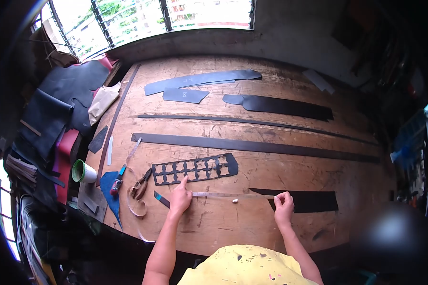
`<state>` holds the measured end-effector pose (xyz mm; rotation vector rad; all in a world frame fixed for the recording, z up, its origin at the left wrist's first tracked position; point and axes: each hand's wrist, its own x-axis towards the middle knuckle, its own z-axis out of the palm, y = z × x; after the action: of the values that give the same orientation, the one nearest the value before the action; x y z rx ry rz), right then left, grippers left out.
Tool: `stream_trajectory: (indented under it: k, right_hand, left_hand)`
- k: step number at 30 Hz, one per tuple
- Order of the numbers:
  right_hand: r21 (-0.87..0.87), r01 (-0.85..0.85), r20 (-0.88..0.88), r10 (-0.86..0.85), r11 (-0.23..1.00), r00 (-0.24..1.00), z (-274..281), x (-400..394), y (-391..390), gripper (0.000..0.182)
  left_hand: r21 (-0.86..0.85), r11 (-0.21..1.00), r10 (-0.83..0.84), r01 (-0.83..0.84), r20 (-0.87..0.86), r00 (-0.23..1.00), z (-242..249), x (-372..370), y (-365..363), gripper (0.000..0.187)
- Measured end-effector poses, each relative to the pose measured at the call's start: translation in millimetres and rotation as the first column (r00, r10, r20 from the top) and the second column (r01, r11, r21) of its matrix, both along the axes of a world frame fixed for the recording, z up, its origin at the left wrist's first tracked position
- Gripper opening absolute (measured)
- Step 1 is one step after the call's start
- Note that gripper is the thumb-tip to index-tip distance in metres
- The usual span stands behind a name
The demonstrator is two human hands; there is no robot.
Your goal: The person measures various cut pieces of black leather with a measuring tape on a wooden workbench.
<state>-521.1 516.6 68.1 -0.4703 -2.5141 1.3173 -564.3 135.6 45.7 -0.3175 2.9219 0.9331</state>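
Note:
A pale measuring tape [233,194] runs straight across the wooden table between my two hands. My left hand [180,197] presses on its left part, index finger pointing to the lower edge of a black cut-out panel [195,169]. At the tape's right end, my right hand [284,205] pinches it beside a black leather piece [316,201]. A small white piece [235,201] lies just below the tape. Partly beside my left hand is a blade-like tool [161,199]. The tape's loose part [134,206] curls at the left near pliers [141,185].
Long dark strips [257,145] cross the table [223,228]. Farther back lie several leather pieces [290,106]. On the left are a white-green cup [84,172], a blue scrap [111,197], a red-handled tool [115,186] and piled leather [47,114].

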Motion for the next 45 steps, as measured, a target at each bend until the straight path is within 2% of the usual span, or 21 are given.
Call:
stream_trajectory:
  k: [2,4,7,10,17,19,24,26,28,29,30,33,34,37,39,40,42,43,45]
  right_hand:
    - [0.021,0.004,-0.004,-0.004,1.0,1.0,4.8,0.0,5.2,0.018]
    - [0.027,0.019,-0.01,-0.019,0.999,1.0,6.4,0.7,10.6,0.017]
    - [0.013,0.041,-0.015,-0.041,0.999,0.999,10.1,2.2,20.9,0.016]
    - [-0.02,0.067,-0.023,-0.068,0.998,0.997,5.5,4.5,33.5,0.016]
    - [-0.079,0.127,-0.044,-0.131,0.989,0.99,-1.8,12.9,54.2,0.019]
    - [-0.076,0.142,-0.044,-0.145,0.987,0.988,0.7,16.3,57.1,0.019]
    - [-0.061,0.183,-0.063,-0.187,0.981,0.98,5.1,24.2,64.9,0.019]
    - [-0.147,0.201,-0.061,-0.212,0.968,0.975,13.3,27.1,68.8,0.018]
    - [-0.1,0.251,-0.067,-0.258,0.963,0.964,-16.2,32.3,92.6,0.018]
    - [-0.058,0.22,-0.166,-0.226,0.974,0.96,-24.5,36.1,103.1,0.018]
    - [-0.107,0.224,-0.141,-0.238,0.969,0.961,-30.6,42.4,113.3,0.019]
    - [-0.04,0.273,-0.049,-0.275,0.961,0.96,-27.2,64.4,139.8,0.017]
    - [-0.05,0.274,-0.031,-0.275,0.961,0.961,-28.5,71.4,152.4,0.016]
    - [-0.049,0.304,0.071,-0.3,0.951,0.951,-22.9,82.4,183.5,0.013]
    - [-0.105,0.364,0.032,-0.363,0.925,0.931,-29.9,84.0,209.1,0.008]
    - [-0.099,0.368,0.038,-0.366,0.925,0.93,-32.5,84.7,223.9,0.008]
    - [-0.1,0.395,0.029,-0.394,0.913,0.919,-40.1,83.0,251.7,0.006]
    - [-0.1,0.393,0.009,-0.394,0.914,0.919,-46.0,82.3,266.2,0.005]
    - [-0.04,0.406,0.023,-0.405,0.913,0.914,-47.0,79.7,287.3,0.005]
  left_hand:
    - [-0.061,0.997,-0.039,0.036,-0.04,0.998,-7.0,-3.8,1.6,0.064]
    - [0.026,0.999,-0.046,0.048,-0.057,0.997,-10.0,-8.7,7.1,0.063]
    - [0.024,0.993,-0.118,0.118,-0.003,0.993,13.1,-13.1,25.2,0.06]
    - [-0.001,0.991,-0.135,0.136,0.042,0.99,2.5,-18.8,31.5,0.058]
    - [0.037,0.98,-0.199,0.198,0.029,0.98,10.5,-29.2,56.5,0.056]
    - [-0.016,0.976,-0.214,0.216,0.074,0.974,14.5,-31.9,63.4,0.051]
    - [-0.018,0.964,-0.264,0.265,0.051,0.963,25.0,-37.9,83.8,0.049]
    - [-0.006,0.96,-0.278,0.279,0.06,0.959,27.4,-37.2,88.8,0.047]
    - [0.079,0.956,-0.283,0.282,-0.003,0.959,15.3,-34.0,89.0,0.041]
    - [0.175,0.95,-0.266,0.26,0.014,0.964,14.7,-29.2,90.5,0.033]
    - [0.257,0.933,-0.266,0.252,0.022,0.964,14.2,-22.8,94.4,0.027]
    - [0.253,0.9,-0.327,0.355,-0.146,0.934,15.1,8.8,120.2,0.012]
    - [0.249,0.893,-0.346,0.375,-0.154,0.925,25.5,20.0,134.6,0.01]
    - [0.304,0.881,-0.333,0.362,-0.143,0.932,21.6,47.4,171.3,0.011]
    - [0.32,0.877,-0.329,0.36,-0.148,0.933,19.4,60.2,199.6,0.012]
    - [0.325,0.875,-0.331,0.36,-0.142,0.933,16.4,64.6,214.2,0.012]
    - [0.31,0.862,-0.339,0.401,-0.237,0.911,12.2,70.4,240.5,0.012]
    - [0.296,0.87,-0.344,0.396,-0.213,0.915,13.0,72.5,253.3,0.011]
    - [0.272,0.877,-0.346,0.396,-0.215,0.913,6.5,74.1,275.5,0.011]
